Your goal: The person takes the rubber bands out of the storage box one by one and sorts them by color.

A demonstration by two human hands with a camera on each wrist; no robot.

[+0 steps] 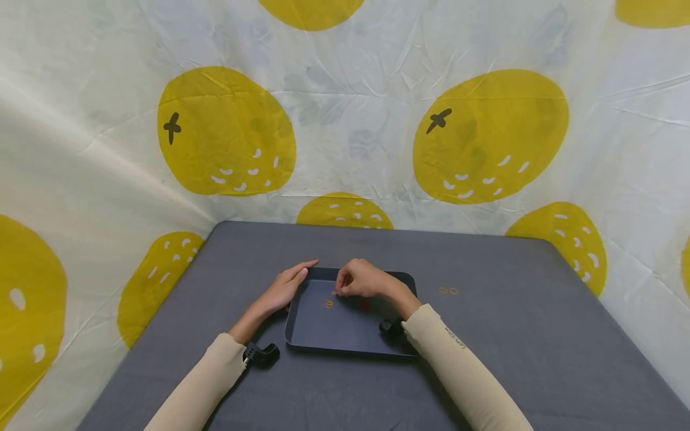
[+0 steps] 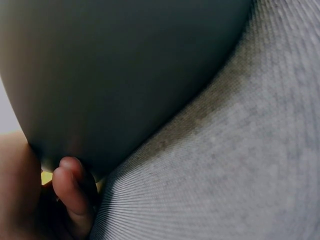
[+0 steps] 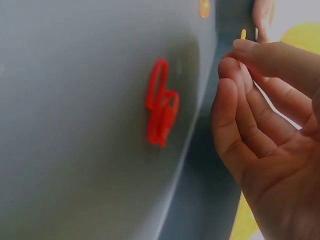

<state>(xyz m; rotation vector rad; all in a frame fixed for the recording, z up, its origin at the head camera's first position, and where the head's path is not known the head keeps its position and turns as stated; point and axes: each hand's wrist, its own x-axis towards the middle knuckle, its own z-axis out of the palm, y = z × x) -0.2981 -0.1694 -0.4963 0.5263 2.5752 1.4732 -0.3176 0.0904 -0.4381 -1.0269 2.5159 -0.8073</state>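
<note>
A dark rectangular tray [image 1: 345, 345] lies on the grey table. My left hand [image 1: 283, 290] grips its left rim near the far corner; fingertips [image 2: 70, 190] press against the tray's outer side in the left wrist view. Over the far half of the tray, my right hand [image 1: 363, 279] pinches a small yellow-orange rubber band [image 3: 243, 34] between thumb and fingers, with most of the band hidden. Orange rubber bands [image 1: 329, 304] lie on the tray floor just below that hand. Several red rubber bands [image 3: 162, 125] sit bunched in the tray, partly behind the right wrist in the head view.
To the right of the tray, two orange rubber bands [image 1: 453, 291] lie side by side on the grey cloth [image 1: 517, 335]. A white curtain with yellow fruit prints [image 1: 356, 149] closes off the back and sides. Each wrist carries a black camera [image 1: 262, 355].
</note>
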